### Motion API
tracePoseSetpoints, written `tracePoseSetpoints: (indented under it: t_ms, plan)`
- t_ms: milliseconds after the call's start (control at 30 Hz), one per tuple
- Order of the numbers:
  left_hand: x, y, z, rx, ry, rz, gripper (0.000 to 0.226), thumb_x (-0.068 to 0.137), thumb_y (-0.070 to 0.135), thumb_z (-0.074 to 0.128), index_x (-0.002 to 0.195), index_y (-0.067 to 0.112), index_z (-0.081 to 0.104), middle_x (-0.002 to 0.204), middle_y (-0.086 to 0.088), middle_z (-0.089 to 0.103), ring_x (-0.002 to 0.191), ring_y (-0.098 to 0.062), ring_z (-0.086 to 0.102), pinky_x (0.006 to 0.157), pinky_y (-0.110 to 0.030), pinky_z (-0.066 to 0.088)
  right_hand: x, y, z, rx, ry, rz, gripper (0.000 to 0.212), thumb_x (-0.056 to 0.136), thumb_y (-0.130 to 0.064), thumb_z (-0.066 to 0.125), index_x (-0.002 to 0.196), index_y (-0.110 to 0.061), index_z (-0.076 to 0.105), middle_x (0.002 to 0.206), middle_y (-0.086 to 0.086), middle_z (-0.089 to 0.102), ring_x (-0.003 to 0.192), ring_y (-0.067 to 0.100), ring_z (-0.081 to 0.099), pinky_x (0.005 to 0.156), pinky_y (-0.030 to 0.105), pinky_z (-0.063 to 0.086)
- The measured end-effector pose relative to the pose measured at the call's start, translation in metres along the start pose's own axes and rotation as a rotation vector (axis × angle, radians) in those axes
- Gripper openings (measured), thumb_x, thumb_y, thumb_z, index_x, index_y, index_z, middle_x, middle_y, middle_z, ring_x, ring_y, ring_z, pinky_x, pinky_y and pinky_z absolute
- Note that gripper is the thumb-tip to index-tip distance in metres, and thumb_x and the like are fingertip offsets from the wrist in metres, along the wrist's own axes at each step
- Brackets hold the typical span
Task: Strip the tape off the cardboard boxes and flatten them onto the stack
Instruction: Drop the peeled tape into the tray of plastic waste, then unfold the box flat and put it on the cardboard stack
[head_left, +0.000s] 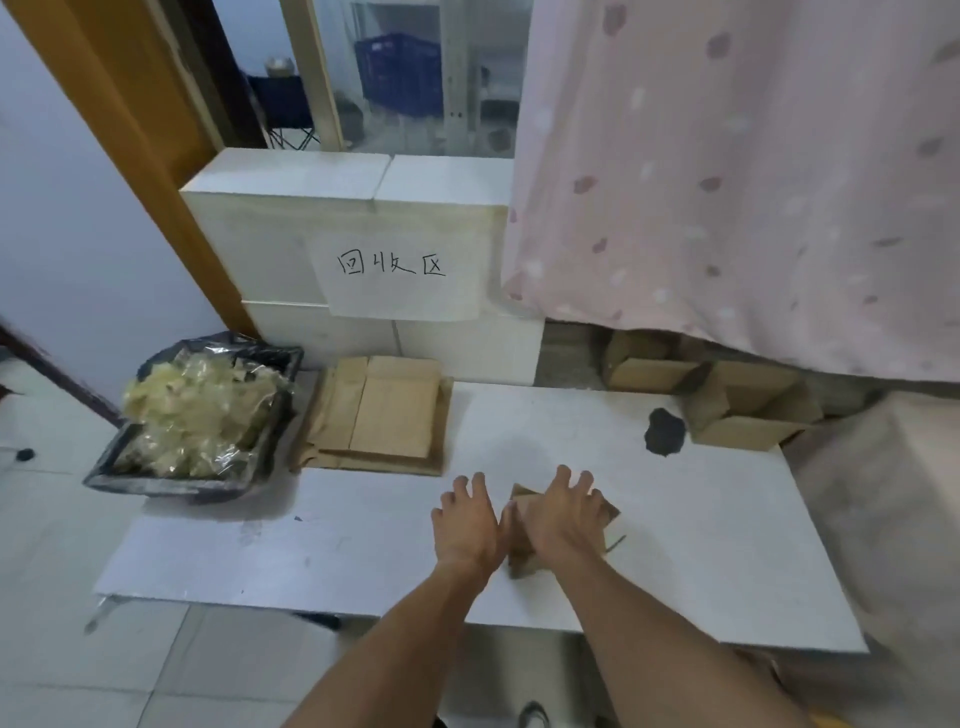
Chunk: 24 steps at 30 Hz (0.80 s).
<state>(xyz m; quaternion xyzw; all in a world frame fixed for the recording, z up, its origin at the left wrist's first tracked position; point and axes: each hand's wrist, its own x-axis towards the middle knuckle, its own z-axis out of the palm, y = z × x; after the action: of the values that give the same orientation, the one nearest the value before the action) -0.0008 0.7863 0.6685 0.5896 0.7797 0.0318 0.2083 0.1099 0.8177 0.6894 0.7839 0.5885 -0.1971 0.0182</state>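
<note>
Cardboard box (563, 525) sits near centre of the white table (727, 545), part collapsed under our palms. Right hand (563, 512) presses on top, fingers spread; left hand (467, 522) at its 9 o'clock, fingers straight, gripping nothing. At 11 o'clock, the flattened stack (387, 415) already holds several sheets. Further out at 10, the bin (192, 415) is heaped with stripped tape (202, 410). At 2 o'clock, unflattened boxes (737, 410) wait. We judge it roughly midway.
</note>
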Motion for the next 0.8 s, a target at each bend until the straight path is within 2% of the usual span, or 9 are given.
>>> tracePoseSetpoints:
  t_ms: [133,200,300,433,600,667,733,800]
  plan:
    - [-0.001,0.024,0.015,-0.048,-0.119,-0.03,0.063,0.1,0.056,0.029,0.148,0.016,0.024,0.135,-0.011,0.051,0.117,-0.031,0.054,0.097,-0.043,0.043,0.003,0.032,0.003,0.168,-0.089,0.215,0.058,0.085,-0.033,0.054,0.137,-0.02,0.032,0.135,0.012,0.043,0.114,0.031,0.053,0.095,0.04,0.035]
    - [0.003,0.03,0.02,-0.101,-0.171,0.005,0.061,0.1,0.054,0.03,0.147,0.015,0.022,0.125,-0.012,0.06,0.111,-0.031,0.059,0.093,-0.042,0.045,0.006,0.039,0.006,0.198,-0.109,0.23,0.062,0.087,-0.036,0.053,0.141,-0.019,0.027,0.138,0.011,0.045,0.114,0.03,0.056,0.094,0.041,0.035]
    - [0.009,0.033,0.025,-0.173,-0.24,0.034,0.064,0.099,0.053,0.035,0.145,0.012,0.02,0.126,-0.013,0.061,0.111,-0.032,0.061,0.088,-0.039,0.045,0.007,0.041,0.011,0.188,-0.125,0.207,0.064,0.091,-0.042,0.049,0.144,-0.02,0.021,0.138,0.011,0.049,0.118,0.03,0.054,0.096,0.044,0.034]
    - [0.014,0.031,0.025,-0.221,-0.18,0.015,0.066,0.095,0.056,0.042,0.138,0.007,0.031,0.126,-0.013,0.057,0.112,-0.032,0.058,0.095,-0.043,0.046,0.009,0.034,0.013,0.186,-0.116,0.183,0.067,0.093,-0.046,0.048,0.148,-0.018,0.02,0.145,0.013,0.041,0.124,0.031,0.049,0.099,0.045,0.034]
    - [0.023,0.025,0.012,-0.189,-0.052,0.029,0.062,0.092,0.059,0.045,0.128,0.009,0.042,0.119,-0.01,0.058,0.108,-0.03,0.055,0.093,-0.044,0.045,0.01,0.02,0.012,0.251,-0.034,0.066,0.062,0.094,-0.045,0.05,0.142,-0.016,0.024,0.14,0.011,0.044,0.115,0.032,0.053,0.097,0.045,0.036]
    - [0.029,0.025,0.005,-0.257,0.009,0.057,0.056,0.089,0.057,0.052,0.122,0.013,0.044,0.113,-0.006,0.06,0.103,-0.028,0.057,0.09,-0.044,0.047,0.016,0.016,0.007,0.298,-0.008,0.05,0.063,0.094,-0.047,0.051,0.141,-0.016,0.023,0.137,0.011,0.046,0.116,0.032,0.053,0.098,0.045,0.038]
    - [0.037,0.028,-0.003,-0.387,0.036,0.02,0.046,0.086,0.05,0.061,0.113,0.018,0.043,0.106,-0.002,0.06,0.096,-0.026,0.059,0.086,-0.044,0.051,0.024,0.013,0.001,0.345,0.029,0.029,0.069,0.094,-0.048,0.053,0.145,-0.015,0.019,0.139,0.012,0.045,0.119,0.032,0.052,0.101,0.045,0.038]
    - [0.042,0.033,-0.007,-0.482,0.036,-0.057,0.033,0.087,0.032,0.063,0.107,0.02,0.04,0.102,-0.002,0.061,0.092,-0.025,0.06,0.085,-0.046,0.054,0.031,0.013,-0.004,0.374,0.056,0.008,0.075,0.093,-0.047,0.054,0.148,-0.016,0.015,0.139,0.011,0.045,0.119,0.032,0.053,0.101,0.045,0.037]
